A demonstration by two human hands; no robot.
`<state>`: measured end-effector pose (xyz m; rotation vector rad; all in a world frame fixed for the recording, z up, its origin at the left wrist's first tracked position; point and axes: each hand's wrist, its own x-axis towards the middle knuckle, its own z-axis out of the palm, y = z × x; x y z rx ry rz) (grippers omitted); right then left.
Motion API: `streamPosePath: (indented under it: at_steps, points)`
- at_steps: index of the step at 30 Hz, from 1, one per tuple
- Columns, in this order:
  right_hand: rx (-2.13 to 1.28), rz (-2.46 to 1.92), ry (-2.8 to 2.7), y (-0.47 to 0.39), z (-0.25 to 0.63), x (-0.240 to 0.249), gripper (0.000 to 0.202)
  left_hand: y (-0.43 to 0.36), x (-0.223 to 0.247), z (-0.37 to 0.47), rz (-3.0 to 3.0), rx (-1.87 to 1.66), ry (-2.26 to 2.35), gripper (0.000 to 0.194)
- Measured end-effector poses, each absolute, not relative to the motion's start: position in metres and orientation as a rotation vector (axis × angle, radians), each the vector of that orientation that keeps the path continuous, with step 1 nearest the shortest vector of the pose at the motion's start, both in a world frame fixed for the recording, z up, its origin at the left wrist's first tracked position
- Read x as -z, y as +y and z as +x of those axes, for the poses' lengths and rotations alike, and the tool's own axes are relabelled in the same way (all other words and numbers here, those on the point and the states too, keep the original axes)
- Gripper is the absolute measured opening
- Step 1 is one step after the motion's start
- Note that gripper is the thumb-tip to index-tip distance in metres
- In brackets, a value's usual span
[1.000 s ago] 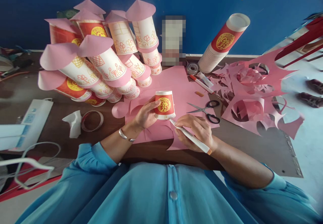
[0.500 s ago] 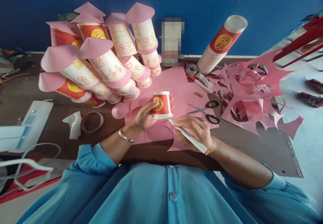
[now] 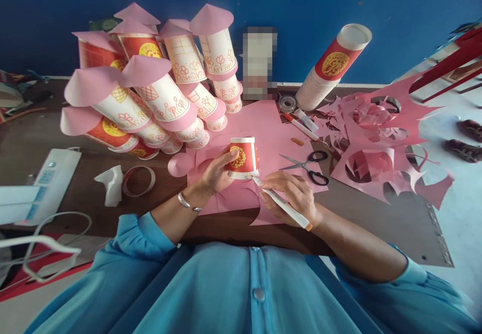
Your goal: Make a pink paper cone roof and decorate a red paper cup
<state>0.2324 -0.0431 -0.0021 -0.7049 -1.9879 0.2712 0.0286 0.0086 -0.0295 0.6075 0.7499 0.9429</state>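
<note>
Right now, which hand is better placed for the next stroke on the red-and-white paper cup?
Likely right: the right hand holds the white, orange-ended marker, tip by the lower edge of the cup, which the left hand grips.

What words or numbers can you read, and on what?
None readable.
Red and white paper cup in left hand: round yellow emblem, too small.
Tall white paper cup stack, pink-roofed paper cup towers: similar emblems, unclear.
White marker, orange end: any print too small.
Flat white and blue packet: blurred.
Small white tube: label blurred.
</note>
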Motion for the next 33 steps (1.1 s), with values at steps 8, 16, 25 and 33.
streamPosePath:
  at_steps: [8, 16, 25, 33]
  points:
    - [-0.294, -0.656, -1.968, -0.041, 0.236, 0.014, 0.03, 0.007, 0.032, 0.027, 0.581, -0.906, 0.709, 0.049]
    - [-0.389, -0.768, -1.897, -0.035, 0.241, 0.032, 0.039, 0.009, 0.034, 0.024, 0.6, -0.924, 0.682, 0.059]
    - [-0.376, -0.901, -1.946, -0.013, 0.243, 0.047, 0.087, 0.006, 0.036, 0.025, 0.63, -0.925, 0.7, 0.07]
    - [-0.474, -0.753, -1.994, -0.009, 0.24, 0.046, 0.093, 0.001, 0.033, 0.028, 0.809, -0.92, 0.655, 0.06]
